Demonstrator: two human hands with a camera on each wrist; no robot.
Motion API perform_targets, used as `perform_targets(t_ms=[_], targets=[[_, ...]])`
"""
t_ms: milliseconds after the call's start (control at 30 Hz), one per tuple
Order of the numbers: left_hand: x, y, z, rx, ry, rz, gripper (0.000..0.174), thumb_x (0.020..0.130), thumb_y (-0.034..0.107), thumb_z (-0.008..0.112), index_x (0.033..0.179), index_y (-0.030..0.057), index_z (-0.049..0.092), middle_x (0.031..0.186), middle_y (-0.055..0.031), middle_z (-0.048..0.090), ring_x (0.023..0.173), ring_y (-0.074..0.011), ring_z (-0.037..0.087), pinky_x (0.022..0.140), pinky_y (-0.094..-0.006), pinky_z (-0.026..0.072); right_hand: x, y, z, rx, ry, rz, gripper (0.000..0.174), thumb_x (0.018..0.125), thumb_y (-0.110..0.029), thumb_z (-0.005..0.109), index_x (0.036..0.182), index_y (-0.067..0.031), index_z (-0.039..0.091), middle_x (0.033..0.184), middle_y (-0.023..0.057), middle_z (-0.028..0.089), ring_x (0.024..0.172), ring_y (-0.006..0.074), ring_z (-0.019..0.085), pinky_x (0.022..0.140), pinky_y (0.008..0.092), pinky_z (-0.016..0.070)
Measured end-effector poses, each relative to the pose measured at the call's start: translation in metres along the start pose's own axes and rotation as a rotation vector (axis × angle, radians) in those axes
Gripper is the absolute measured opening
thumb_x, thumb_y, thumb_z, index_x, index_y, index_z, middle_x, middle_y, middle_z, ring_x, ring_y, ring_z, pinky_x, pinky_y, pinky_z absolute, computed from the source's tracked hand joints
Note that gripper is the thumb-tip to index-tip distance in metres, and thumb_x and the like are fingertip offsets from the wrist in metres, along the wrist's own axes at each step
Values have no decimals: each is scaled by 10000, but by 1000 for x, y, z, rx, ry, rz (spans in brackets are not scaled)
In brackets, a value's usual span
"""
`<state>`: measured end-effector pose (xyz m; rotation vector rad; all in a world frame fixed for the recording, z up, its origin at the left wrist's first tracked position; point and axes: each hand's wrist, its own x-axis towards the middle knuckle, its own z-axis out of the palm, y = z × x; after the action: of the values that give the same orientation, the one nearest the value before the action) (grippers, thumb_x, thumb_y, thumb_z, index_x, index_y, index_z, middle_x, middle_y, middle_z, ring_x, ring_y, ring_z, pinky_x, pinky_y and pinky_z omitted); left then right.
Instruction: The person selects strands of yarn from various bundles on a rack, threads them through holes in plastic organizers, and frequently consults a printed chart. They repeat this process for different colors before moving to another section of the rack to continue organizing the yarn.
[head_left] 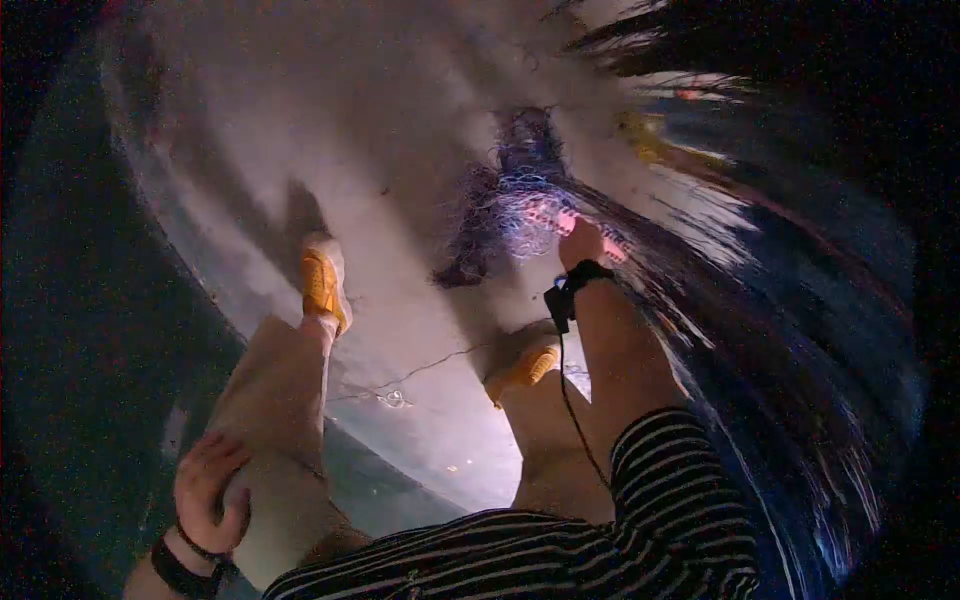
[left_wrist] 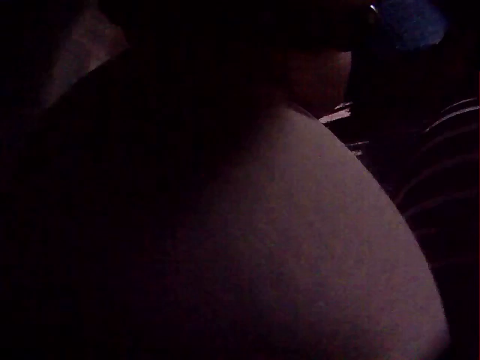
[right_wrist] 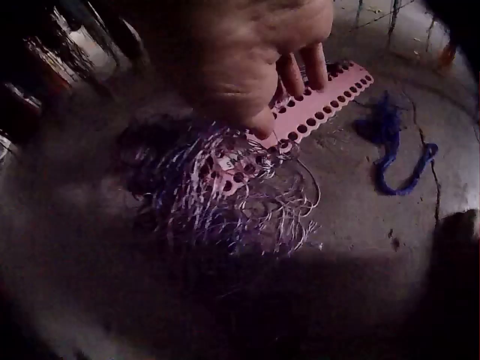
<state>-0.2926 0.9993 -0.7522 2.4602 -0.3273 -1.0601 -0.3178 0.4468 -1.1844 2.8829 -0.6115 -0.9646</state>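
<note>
A pink strip (right_wrist: 304, 112) with rows of round holes lies at a slant, loose purple and white threads (right_wrist: 217, 180) hanging from its lower part. My right hand (right_wrist: 247, 60) pinches this strip from above, thumb on its near side. In the head view the right hand (head_left: 582, 246) is at the strip (head_left: 614, 250), beside the purple thread bundle (head_left: 525, 200). My left hand (head_left: 212, 490) rests on the left thigh, fingers loosely bent and holding nothing. The left wrist view is mostly dark and shows pale cloth (left_wrist: 322, 225).
A length of blue-purple yarn (right_wrist: 390, 142) lies on the floor beyond the strip. Dark hanging strands (head_left: 760, 330) fill the right side. Two yellow shoes (head_left: 322, 282) stand on the floor, with a small pale loop (head_left: 395, 398) between the legs. A black cable (head_left: 570, 395) runs from the right wrist.
</note>
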Motion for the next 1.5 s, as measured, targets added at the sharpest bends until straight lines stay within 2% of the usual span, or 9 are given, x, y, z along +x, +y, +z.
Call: perform_targets(t_ms=[133,400,500,600,800,933,1067,1200,1500], targets=[[-3,-5,-4,129,-35,-18,378,762,232,564,1051,2,646,1109,-216,635,1130,-432,548,981,-500,401,7,-2,6,21,79,76,535,798,-340,696,1230,-66,538,1305,157,466,1230,349,463,964,505,446],[15,-31,-13,24,21,38,367,775,241,560,1044,7,648,1100,-189,647,1085,-414,568,951,-507,423,-26,30,73,211,-148,-146,429,843,-372,662,1132,-66,578,1074,124,606,1004,297,549,910,429,432],[11,-22,-25,-55,-27,56,359,751,214,563,1039,19,652,1093,-183,648,1049,-407,577,936,-499,440,-101,-19,6,727,-299,-180,290,871,-292,659,1063,-80,607,963,37,625,807,229,595,706,367,513],[16,-14,-27,-146,-76,85,362,722,188,578,1047,52,663,1097,-180,643,1038,-383,580,937,-460,453,-195,-112,-204,1574,-813,332,276,904,-245,620,1139,-101,607,903,10,608,680,151,565,559,284,480],[1,21,-61,-148,-393,-74,444,797,292,635,1180,69,624,1154,-180,618,1133,-368,542,955,-438,445,-319,-182,-414,2054,-1507,199,440,967,-329,537,1360,-152,452,922,34,577,641,86,517,542,219,455],[-6,82,-229,-716,169,129,831,725,268,743,1442,119,350,1432,-198,399,1272,-352,437,1020,-444,409,-392,-222,-582,1845,-1255,-100,487,960,-327,564,1387,-142,420,1027,63,604,692,93,514,575,211,436],[-46,189,-350,-160,589,670,727,700,199,757,1358,120,458,1315,-170,501,1185,-345,504,906,-413,468,-439,-200,-687,1649,-843,-563,522,955,-323,574,1394,-100,403,1084,66,615,757,90,572,625,226,466],[-92,232,-445,-189,254,908,209,754,183,730,880,38,650,854,-112,641,816,-311,625,741,-385,486,-491,-178,-775,1704,-1101,-444,605,913,-316,646,1402,-82,377,1113,17,609,996,109,591,793,230,475],[-114,290,-445,-117,9,594,223,851,227,686,936,24,646,742,-60,616,670,-124,572,611,-280,470,-553,-26,-783,849,-170,-732,373,874,-212,684,1172,-13,580,1009,29,633,930,116,578,810,270,474]])
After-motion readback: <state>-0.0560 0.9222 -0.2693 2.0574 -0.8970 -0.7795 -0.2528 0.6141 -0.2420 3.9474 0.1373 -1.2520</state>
